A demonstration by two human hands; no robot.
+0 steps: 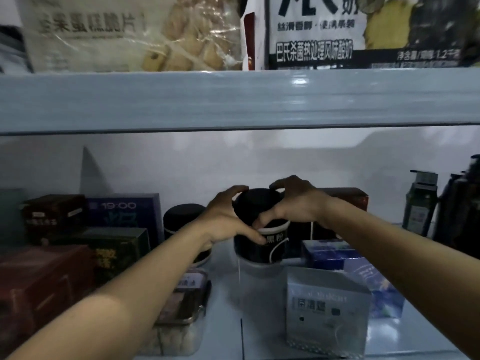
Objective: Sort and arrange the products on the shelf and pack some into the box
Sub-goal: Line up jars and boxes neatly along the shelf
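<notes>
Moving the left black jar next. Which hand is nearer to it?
Left. The left hand, gripping the middle jar, is just right of the left jar; the right hand grips the middle jar's other side.

Biscuit pack & yogurt carton cut off @ top edge. Black jar partly hidden by L hand, R hand. Bottle label unreadable.

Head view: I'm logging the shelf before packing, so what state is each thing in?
front jar: upright, lid on, held from both sides.
left grip: curled round the front jar.
right grip: curled over the front jar, at its lid.
back jar: upright, lid on, untouched.
silver box: upright, closed.
clear tub: lid on.
pump bottle: upright.
</notes>
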